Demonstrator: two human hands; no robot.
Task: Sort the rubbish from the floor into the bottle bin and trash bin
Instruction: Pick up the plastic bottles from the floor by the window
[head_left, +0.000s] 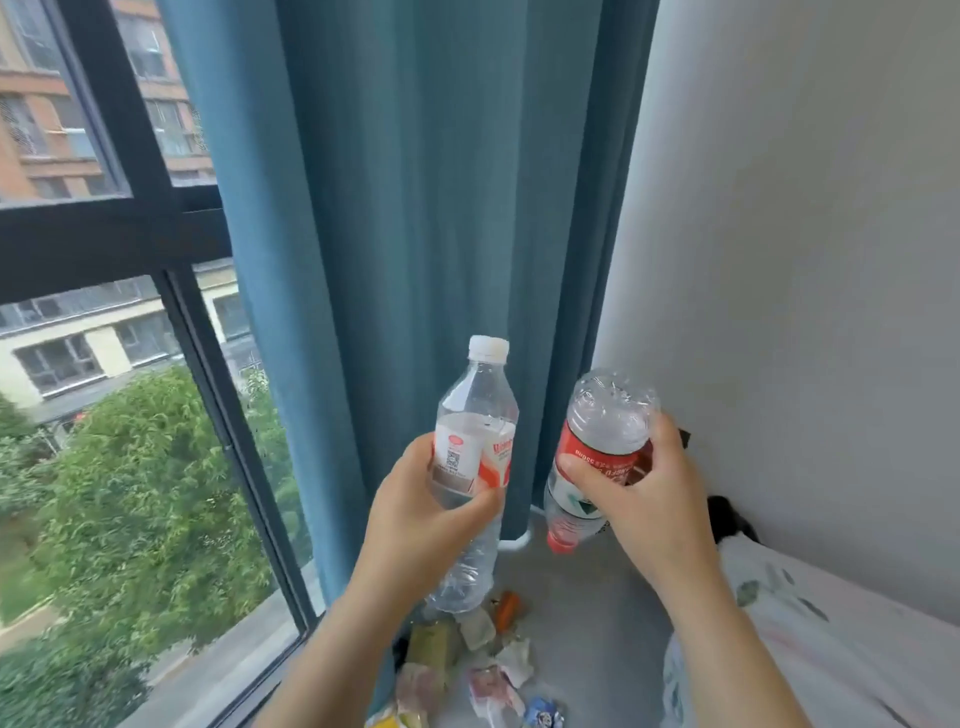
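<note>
A: Left hand (415, 514)?

B: Raised in front of the teal fabric curtain (415, 208). Fingers and thumb wrapped round the middle of a clear plastic bottle with a white cap and a white-and-orange label (478, 400). Bottle upright, leaning slightly, cap on top. Lower body crumpled, hanging below the palm.

A: Right hand (644, 499)?

B: Same height, just to the right. Clasps a second clear plastic bottle with a red label and red cap (608, 415) round the label. This one is inverted and tilted: base up, cap down towards the floor. The two bottles are near each other, not touching.

A: Rest of the rubbish?

B: On the grey floor (597, 623), below the forearms, at the foot of the curtain. A loose pile of wrappers and paper (467, 670): a yellow-green packet (431, 644), crumpled white paper (514, 660), an orange scrap (509, 608), a blue-and-white wrapper (543, 712) at the bottom edge. Some pieces too blurred to name.

A: Surroundings?

B: Black-framed window (104, 228) left, trees and buildings outside. White wall (805, 260) right. Bed with a white leaf-print sheet (831, 649) in the lower right corner; a small dark object (727, 514) between bed and wall, cannot identify.
</note>
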